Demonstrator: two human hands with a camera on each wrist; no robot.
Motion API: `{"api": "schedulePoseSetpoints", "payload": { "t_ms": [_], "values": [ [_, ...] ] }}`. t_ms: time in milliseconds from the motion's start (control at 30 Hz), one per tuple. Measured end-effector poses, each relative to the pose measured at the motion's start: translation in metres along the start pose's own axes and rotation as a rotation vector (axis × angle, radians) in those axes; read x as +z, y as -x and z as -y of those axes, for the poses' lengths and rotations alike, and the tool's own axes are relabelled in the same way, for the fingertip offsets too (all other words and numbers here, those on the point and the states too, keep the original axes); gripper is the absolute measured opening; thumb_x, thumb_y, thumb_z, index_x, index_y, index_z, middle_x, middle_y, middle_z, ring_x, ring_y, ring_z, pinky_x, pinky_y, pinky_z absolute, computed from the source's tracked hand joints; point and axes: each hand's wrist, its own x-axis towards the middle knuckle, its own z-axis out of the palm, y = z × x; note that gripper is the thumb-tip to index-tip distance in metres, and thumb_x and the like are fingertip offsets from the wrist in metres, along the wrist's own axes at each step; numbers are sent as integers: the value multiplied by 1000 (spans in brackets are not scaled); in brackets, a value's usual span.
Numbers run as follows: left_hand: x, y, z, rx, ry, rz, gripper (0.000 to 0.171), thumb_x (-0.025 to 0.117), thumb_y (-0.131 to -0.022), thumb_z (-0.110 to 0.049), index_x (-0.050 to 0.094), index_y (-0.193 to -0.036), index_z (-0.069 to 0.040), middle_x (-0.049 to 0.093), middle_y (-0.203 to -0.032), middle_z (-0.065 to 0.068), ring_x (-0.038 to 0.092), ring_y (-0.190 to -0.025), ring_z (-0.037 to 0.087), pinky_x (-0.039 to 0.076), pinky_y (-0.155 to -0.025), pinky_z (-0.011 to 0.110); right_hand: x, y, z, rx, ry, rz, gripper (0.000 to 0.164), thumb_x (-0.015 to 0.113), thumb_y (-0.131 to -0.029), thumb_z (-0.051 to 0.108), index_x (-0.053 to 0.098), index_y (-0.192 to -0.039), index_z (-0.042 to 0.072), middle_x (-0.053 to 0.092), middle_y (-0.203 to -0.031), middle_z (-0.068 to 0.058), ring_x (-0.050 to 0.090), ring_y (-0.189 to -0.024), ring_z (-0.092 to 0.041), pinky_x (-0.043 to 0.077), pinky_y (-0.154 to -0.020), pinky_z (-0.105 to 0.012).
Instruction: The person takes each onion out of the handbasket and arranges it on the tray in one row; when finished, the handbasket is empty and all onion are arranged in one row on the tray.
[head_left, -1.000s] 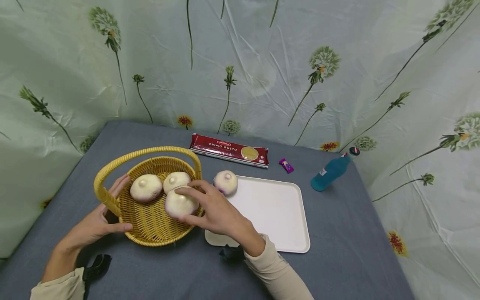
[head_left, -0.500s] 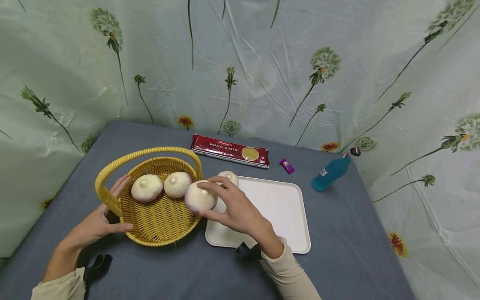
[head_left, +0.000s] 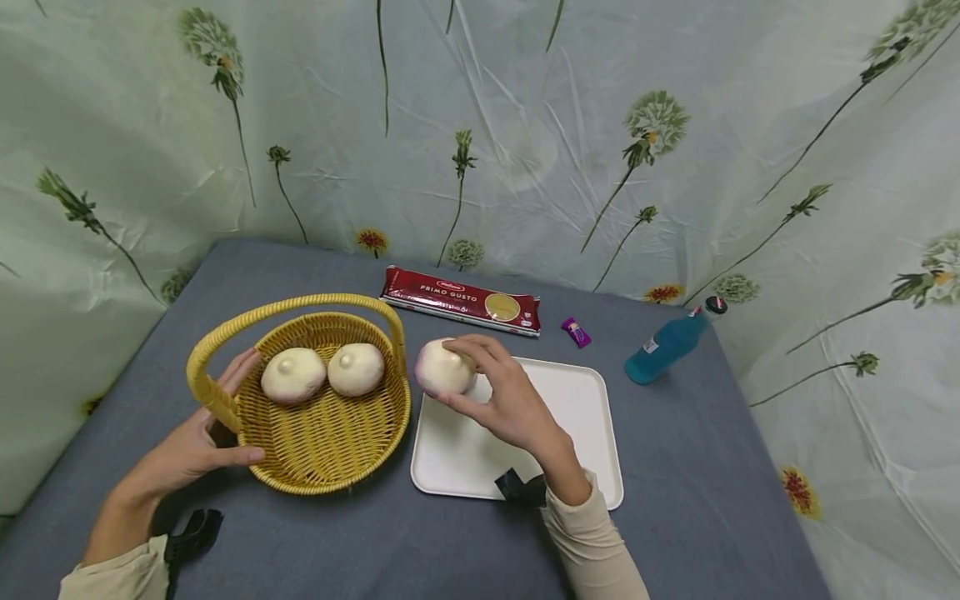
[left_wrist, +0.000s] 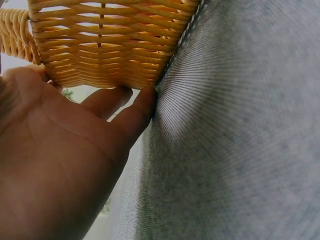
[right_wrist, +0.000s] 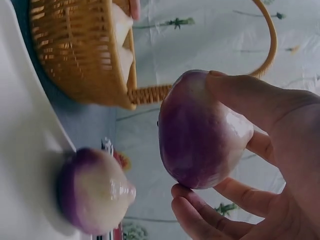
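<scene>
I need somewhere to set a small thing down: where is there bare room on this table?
The table is bare right of the tray, nearer than the bottle. The tray's far-right corner and the near floor of the basket are free. Crowded: the tray's far-left corner, where the right hand holds a white-purple bulb near a second bulb.

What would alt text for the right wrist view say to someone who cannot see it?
The right hand holds a purple-and-white turnip. Another turnip sits on a white tray, and a wicker basket stands nearby, before a flowered backdrop.
</scene>
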Motion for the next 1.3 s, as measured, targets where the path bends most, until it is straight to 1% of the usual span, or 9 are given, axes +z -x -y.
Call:
{"api": "schedulePoseSetpoints", "payload": {
  "t_ms": [67,200,333,533,633,800,967,1200,1300],
  "values": [
    [1,0,0,-1,0,0,118,75,-78,14,2,-163,-24,-15,-169,-1,-8,-145,-11,9,-99,1,-2,0,-5,11,-8,-10,57,80,-87,29,57,-138,21,51,-137,1,56,-122,-16,53,-96,-34],
    [1,0,-1,1,-4,0,118,75,-78,14,2,-163,-24,-15,-168,-4,-9,-145,-11,9,-99,1,-5,-1,-14,38,10,-37,57,80,-87,29,57,-138,20,53,-135,-1,57,-121,-17,53,-95,-35],
    [0,0,0,12,-2,4,119,75,-78,14,1,-163,-24,-15,-168,-8,-9,-146,-10,9,-99,1,-9,0,-23,63,11,-56,57,80,-87,27,56,-138,19,54,-135,-5,57,-122,-21,54,-94,-37],
    [0,0,1,42,19,16,119,73,-76,18,1,-163,-20,-15,-169,-1,-6,-147,-8,11,-102,3,-15,0,-38,96,14,-60,58,80,-87,24,55,-139,17,54,-137,-7,55,-123,-22,54,-93,-39],
    [1,1,1,51,19,23,119,73,-76,18,1,-163,-19,-15,-169,-2,-6,-147,-9,11,-102,3,-17,0,-44,101,24,-64,58,80,-87,21,55,-139,14,54,-138,-9,56,-122,-24,54,-92,-40],
    [0,-1,1,56,22,32,120,74,-76,18,0,-163,-19,-16,-169,-2,-6,-147,-9,10,-102,2,-19,3,-52,138,41,-57,59,78,-88,19,53,-140,11,53,-139,-13,56,-122,-28,53,-94,-43],
    [1,-1,1,51,30,34,120,73,-76,18,0,-163,-19,-17,-168,-1,-7,-146,-9,10,-102,2,-22,5,-58,175,64,-47,58,77,-89,22,52,-141,10,52,-140,-16,55,-124,-31,51,-95,-47],
    [1,0,0,44,16,29,119,73,-77,17,0,-163,-20,-16,-168,-4,-8,-146,-10,10,-101,1,-23,8,-63,212,124,-38,59,78,-88,23,53,-140,10,53,-137,-18,53,-115,-33,47,-92,-51],
    [1,0,0,41,11,22,118,73,-77,17,0,-163,-20,-15,-169,-4,-7,-146,-10,11,-101,1,-22,8,-63,240,134,-19,59,78,-88,25,53,-140,10,53,-138,-19,50,-116,-36,44,-95,-53]
  ]
}}
